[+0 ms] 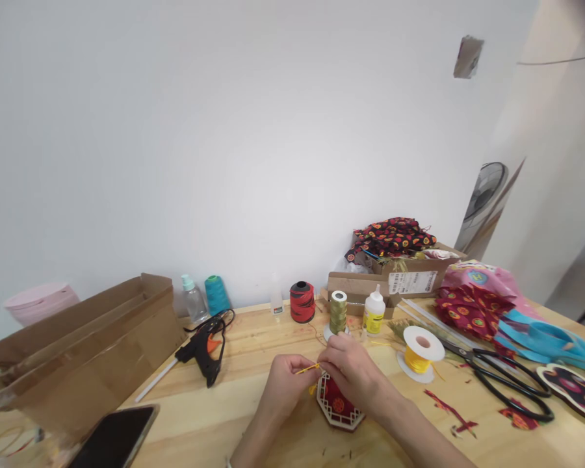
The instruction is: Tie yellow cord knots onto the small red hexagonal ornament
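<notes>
My left hand [283, 385] and my right hand [351, 370] meet over a red hexagonal ornament with a white rim [338, 404] lying on the wooden table [253, 422]. Both hands pinch a short piece of yellow cord [307, 370] stretched between them. The fingers of each hand are closed on that cord. A spool of yellow cord [420, 351] stands just right of my right hand. A gold thread cone [338, 312] is right behind my hands.
A black glue gun [205, 351] lies to the left, with a long cardboard box [78, 351] and a phone [114, 437] nearer the left edge. Black scissors [509, 380], a glue bottle [374, 311], red patterned fabric [470, 304] and a fabric-filled box [400, 273] crowd the right.
</notes>
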Demonstrator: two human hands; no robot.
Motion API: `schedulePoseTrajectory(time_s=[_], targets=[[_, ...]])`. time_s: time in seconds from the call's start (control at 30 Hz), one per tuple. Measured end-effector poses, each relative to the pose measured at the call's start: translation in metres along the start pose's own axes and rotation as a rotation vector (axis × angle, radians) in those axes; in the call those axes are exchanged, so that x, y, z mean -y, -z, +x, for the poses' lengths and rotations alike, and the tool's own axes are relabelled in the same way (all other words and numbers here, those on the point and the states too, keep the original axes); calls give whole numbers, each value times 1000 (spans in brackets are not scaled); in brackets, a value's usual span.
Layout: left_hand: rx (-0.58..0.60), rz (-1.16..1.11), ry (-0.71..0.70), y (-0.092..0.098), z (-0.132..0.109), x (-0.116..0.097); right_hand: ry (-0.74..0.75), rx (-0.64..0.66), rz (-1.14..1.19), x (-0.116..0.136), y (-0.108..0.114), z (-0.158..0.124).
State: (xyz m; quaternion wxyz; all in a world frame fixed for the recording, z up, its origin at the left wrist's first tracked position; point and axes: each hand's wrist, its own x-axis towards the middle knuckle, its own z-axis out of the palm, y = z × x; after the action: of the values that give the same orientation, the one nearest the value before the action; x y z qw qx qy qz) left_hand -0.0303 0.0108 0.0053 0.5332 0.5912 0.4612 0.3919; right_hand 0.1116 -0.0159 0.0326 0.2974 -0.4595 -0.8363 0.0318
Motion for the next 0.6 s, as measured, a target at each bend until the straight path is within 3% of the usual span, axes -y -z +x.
schedulePoseTrajectory(time_s=[0.47,0.6], targets=[[138,-121,-94,2,-2,-7,-153,-129,243,-9,-10,-2],[116,-69,-116,3,-3,-8,-152,-134,256,-8,-9,-2]])
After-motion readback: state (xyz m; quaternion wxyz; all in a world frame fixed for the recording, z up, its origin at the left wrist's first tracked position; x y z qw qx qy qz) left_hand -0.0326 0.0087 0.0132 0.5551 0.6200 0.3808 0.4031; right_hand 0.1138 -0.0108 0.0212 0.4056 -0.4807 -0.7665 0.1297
